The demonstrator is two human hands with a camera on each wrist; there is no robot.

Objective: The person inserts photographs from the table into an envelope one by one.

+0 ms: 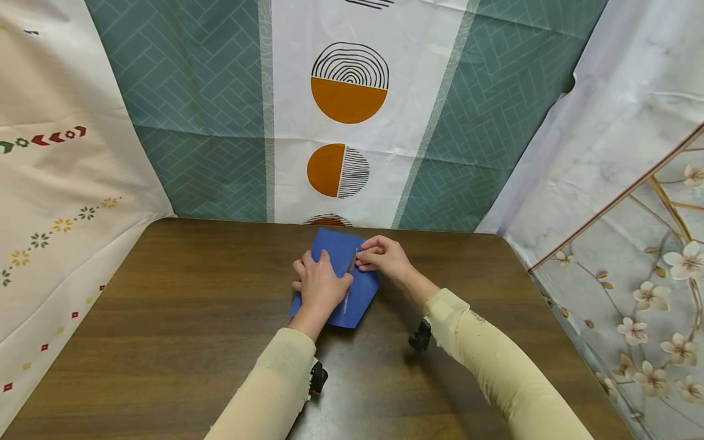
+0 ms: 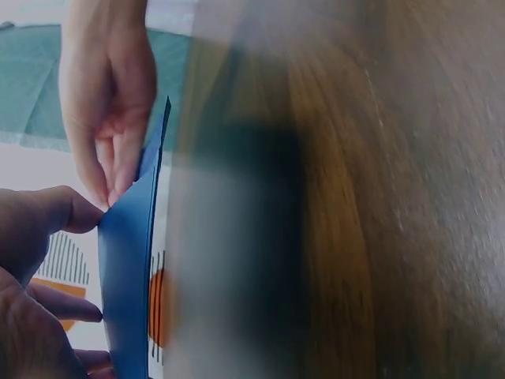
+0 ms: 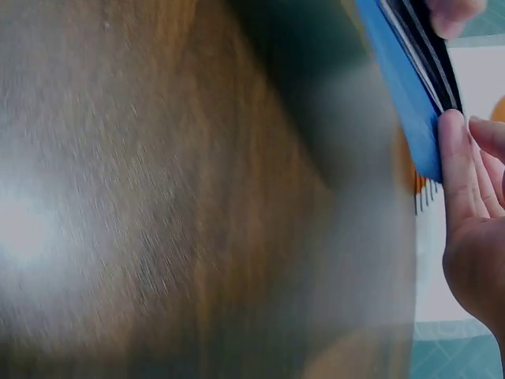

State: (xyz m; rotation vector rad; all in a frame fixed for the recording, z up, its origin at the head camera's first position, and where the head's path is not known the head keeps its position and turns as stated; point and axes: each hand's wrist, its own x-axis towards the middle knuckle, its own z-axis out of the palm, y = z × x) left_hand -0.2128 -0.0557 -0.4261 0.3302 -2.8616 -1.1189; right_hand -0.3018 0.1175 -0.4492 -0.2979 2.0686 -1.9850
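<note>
A blue folded paper piece (image 1: 337, 245), with pointed corners and a thin strip or slit running down it, lies on the far middle of the table. My left hand (image 1: 320, 282) rests on it with fingers spread, thumb near the strip. In the left wrist view its fingertips touch the top face of the blue paper (image 2: 130, 253). My right hand (image 1: 385, 260) pinches the paper at the strip's upper end with thumb and forefinger. The right wrist view shows the blue paper (image 3: 406, 95) raised, a dark inner face with pale lines along it at the fingertips.
The brown wooden table (image 1: 181, 318) extends around the paper, its far edge close behind. A patterned curtain (image 1: 220, 110) hangs at the back, with printed cloths (image 1: 616, 263) along the sides. Black devices (image 1: 420, 335) are strapped to both wrists.
</note>
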